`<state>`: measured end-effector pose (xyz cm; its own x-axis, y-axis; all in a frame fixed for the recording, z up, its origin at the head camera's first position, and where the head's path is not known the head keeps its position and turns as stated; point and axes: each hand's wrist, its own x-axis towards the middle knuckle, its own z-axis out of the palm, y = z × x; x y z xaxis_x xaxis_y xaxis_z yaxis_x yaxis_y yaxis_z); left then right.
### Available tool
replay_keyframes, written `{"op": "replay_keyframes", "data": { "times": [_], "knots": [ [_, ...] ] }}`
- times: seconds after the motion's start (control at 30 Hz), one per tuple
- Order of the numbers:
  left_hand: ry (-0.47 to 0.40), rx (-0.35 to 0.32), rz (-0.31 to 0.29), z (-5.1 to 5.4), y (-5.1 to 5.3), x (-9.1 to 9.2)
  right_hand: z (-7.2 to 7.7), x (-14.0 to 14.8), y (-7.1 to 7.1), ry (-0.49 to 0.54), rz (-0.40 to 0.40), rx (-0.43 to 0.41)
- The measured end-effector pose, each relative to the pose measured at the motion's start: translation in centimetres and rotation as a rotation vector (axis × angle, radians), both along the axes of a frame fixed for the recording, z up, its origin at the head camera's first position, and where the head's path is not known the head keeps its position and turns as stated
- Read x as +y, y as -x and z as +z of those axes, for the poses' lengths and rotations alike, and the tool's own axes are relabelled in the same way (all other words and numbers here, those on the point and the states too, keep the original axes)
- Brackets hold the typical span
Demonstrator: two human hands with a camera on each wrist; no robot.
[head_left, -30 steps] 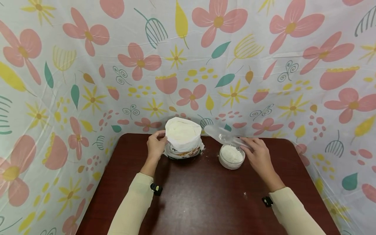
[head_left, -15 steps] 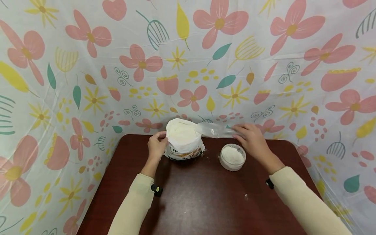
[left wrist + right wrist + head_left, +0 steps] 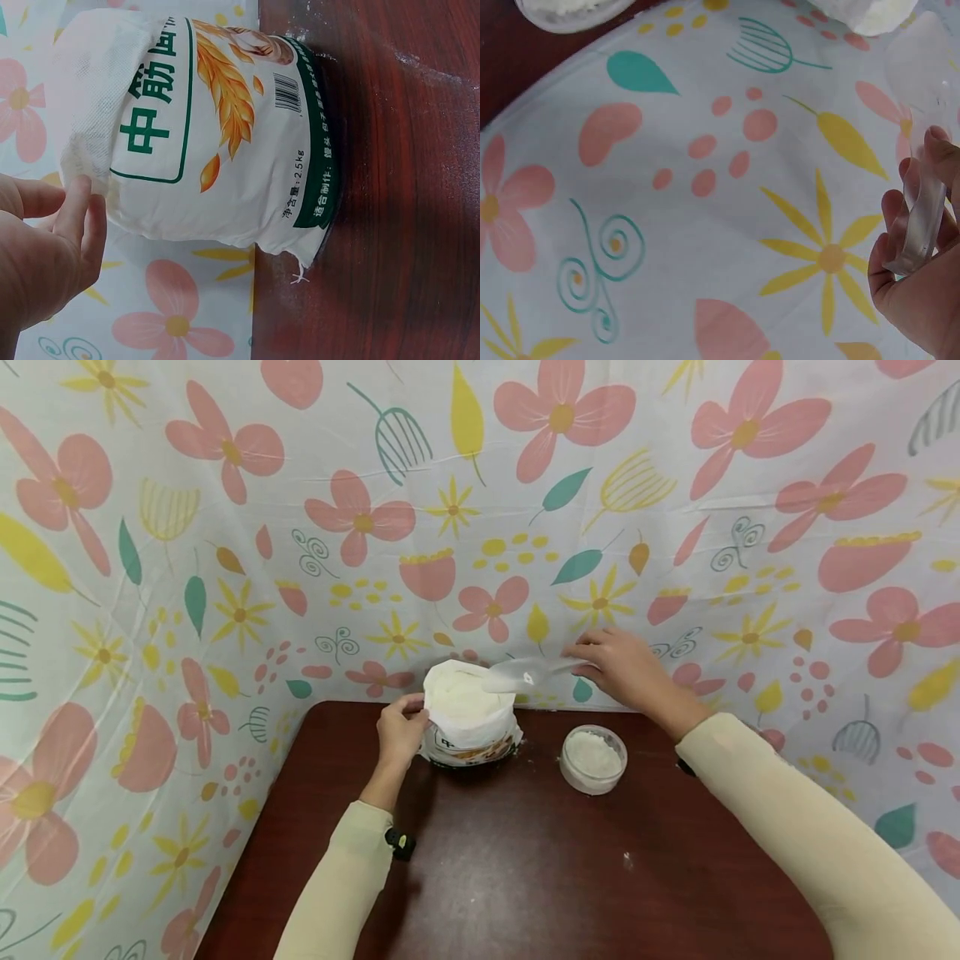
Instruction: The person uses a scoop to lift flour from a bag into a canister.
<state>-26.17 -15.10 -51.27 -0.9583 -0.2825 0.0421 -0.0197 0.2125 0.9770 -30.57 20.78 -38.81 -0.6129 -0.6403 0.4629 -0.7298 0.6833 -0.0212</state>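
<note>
A white flour bag [image 3: 210, 142] printed with wheat stands upright at the back of the table, its rolled-down mouth full of white flour [image 3: 461, 695]. My left hand [image 3: 399, 731] pinches the bag's left rim between thumb and fingers. My right hand [image 3: 617, 667] grips the handle of a clear plastic scoop [image 3: 919, 71]. In the head view the scoop's tip lies over the right side of the bag's mouth; whether it touches the flour I cannot tell. A clear round bowl [image 3: 592, 783] holding white flour sits right of the bag, below my right hand.
The dark red-brown table [image 3: 510, 877] has spilled flour specks [image 3: 627, 860] near its right side and more beside the bag. A flower-printed cloth [image 3: 420, 552] hangs close behind the table and along both sides.
My right hand has lifted from beside the bowl and moved up and left, bringing the scoop from above the bowl to the bag's mouth. The left hand keeps its hold on the rim.
</note>
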Motion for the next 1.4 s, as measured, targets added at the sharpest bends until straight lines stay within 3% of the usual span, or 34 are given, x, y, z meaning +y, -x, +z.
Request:
{"op": "replay_keyframes", "data": {
  "times": [0.3, 0.5, 0.7, 0.87, 1.17, 1.4],
  "knots": [
    [0.006, -0.032, 0.022, 0.3, -0.1, -0.7, 1.9, -3.6, 1.4, -0.282, 0.016, 0.012],
    [0.017, -0.026, 0.013, 0.2, 0.0, -0.6, 3.1, -5.8, 1.3, -0.431, 0.004, 0.002],
    [0.009, -0.018, 0.013, 0.2, 0.0, -0.5, 4.6, -7.8, 1.4, -0.538, 0.026, 0.083],
    [0.019, -0.012, 0.007, 0.1, 0.0, -0.5, 5.7, -9.6, 1.3, -0.655, 0.005, 0.086],
    [0.017, 0.004, -0.006, 0.1, 0.1, -0.2, 5.9, -12.1, 1.5, -0.845, -0.072, 0.005],
    [0.007, 0.012, -0.01, 0.0, 0.2, 0.1, 5.1, -12.4, 1.5, -0.86, -0.079, 0.034]
  ]
}}
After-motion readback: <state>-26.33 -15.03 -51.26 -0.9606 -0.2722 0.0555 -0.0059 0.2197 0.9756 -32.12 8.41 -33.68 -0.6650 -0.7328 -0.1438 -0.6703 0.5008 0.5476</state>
